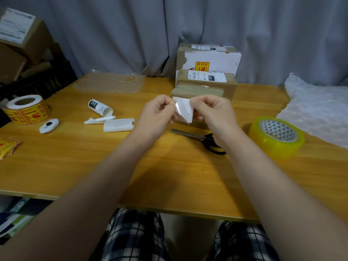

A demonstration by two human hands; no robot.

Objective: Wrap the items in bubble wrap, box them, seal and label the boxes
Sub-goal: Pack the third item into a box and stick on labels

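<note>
White rectangular paper label point(183, 110) held above wooden desk point(169, 166), just before small taped cardboard box point(197, 90). Left grip point(159, 112) and right grip point(211, 110) each pinch a label edge. Black-handled scissors point(199, 137) beneath; yellow tape roll point(278, 147) right.

Both hands, left point(160, 112) & right point(211, 112), pinch white label point(183, 110) above table point(169, 166), boxes point(205, 80) behind

Bare forearms point(105, 176), checked shorts point(135, 238) — dark blue and cream plaid
</note>
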